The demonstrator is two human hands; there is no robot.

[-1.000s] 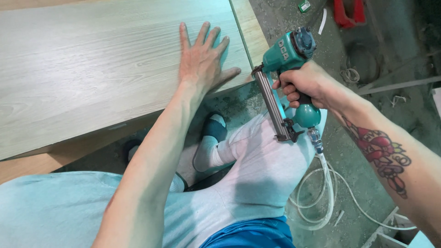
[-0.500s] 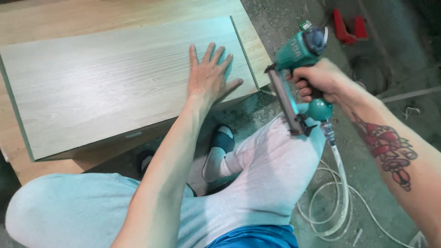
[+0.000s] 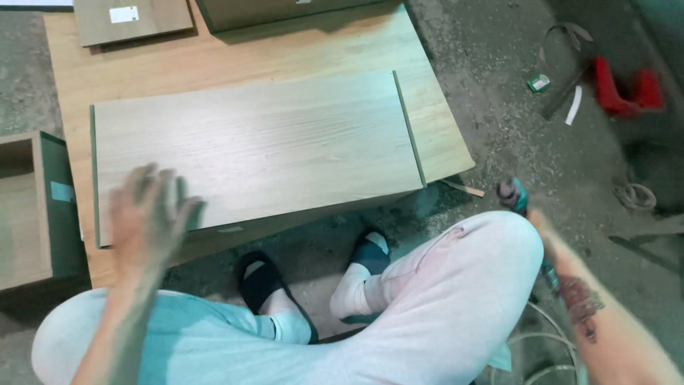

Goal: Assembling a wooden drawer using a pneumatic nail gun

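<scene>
The left hand [image 3: 146, 214] is blurred, its fingers spread and palm down over the near left corner of a pale wood-grain panel [image 3: 256, 150]; whether it presses on the board or hovers just above cannot be told. The panel is a long rectangle with dark edging showing along its left and right ends. It lies flat on a larger, warmer-toned board [image 3: 434, 121] that rests on the concrete floor [image 3: 513, 85].

The right hand [image 3: 536, 219] is at the right, just past the raised right knee, and is mostly hidden by it. It is wrapped around the grip of a teal pneumatic nail gun [image 3: 514, 196], only the dark top of which shows above the knee, near the right end of the panel but apart from it. A pale air hose [image 3: 541, 342] coils on the floor under the tattooed forearm.

The person sits with knees in light trousers drawn up, and two feet in white socks and dark slippers [image 3: 265, 281] planted just near the panel's near edge.

At the left, an open wooden box [image 3: 28, 207] stands beside the boards. At the far edge lie a smaller brown panel [image 3: 135, 21] with a white label and a darker piece next to it. Far right on the floor sit a red clamp-like tool [image 3: 620, 93], a small green item [image 3: 539, 83] and scraps of strapping.
</scene>
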